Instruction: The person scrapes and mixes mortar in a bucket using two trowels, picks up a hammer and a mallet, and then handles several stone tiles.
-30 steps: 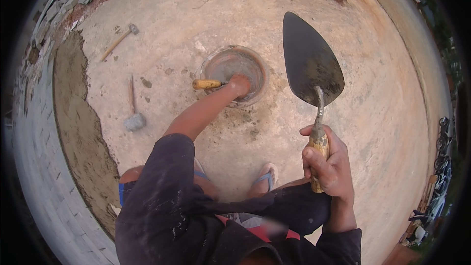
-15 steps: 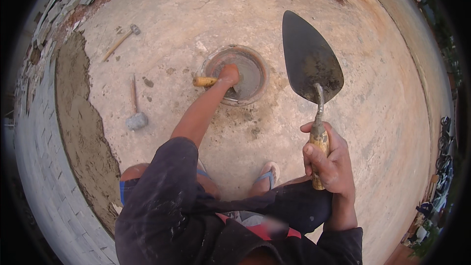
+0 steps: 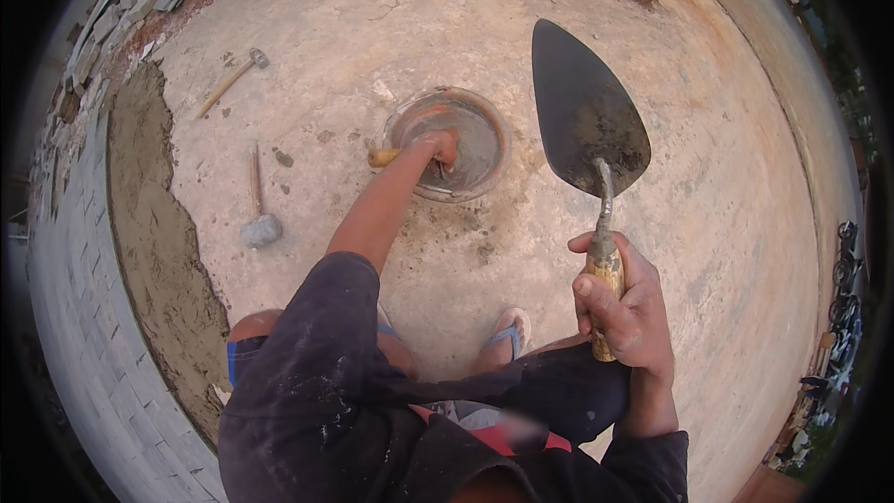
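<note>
My right hand (image 3: 626, 303) is wrapped round the wooden handle of a pointed trowel (image 3: 587, 107), held upright with its broad dark blade facing me. Grey smears mark the blade near the neck. At the far end of my outstretched left arm, my left hand (image 3: 440, 146) reaches into a round basin (image 3: 506, 144) on the ground. Its fingers are curled downward and pressed together near the wet grey contents; what they hold, if anything, is hidden. Beside that wrist, a wooden tool handle (image 3: 381, 157) juts over the basin's left rim; the rest of this tool is mostly hidden.
A mallet with a pale head (image 3: 261, 230) and a smaller hammer (image 3: 233, 82) lie on the concrete to the left. Beyond them runs a strip of wet mortar (image 3: 154, 196) beside grey pavers (image 3: 102, 289). Stacked blocks (image 3: 140, 0) stand far left. My sandalled feet are below the basin.
My left hand has shifted slightly right inside the basin, and its fingers now point downward. My right hand and the trowel have hardly moved.
</note>
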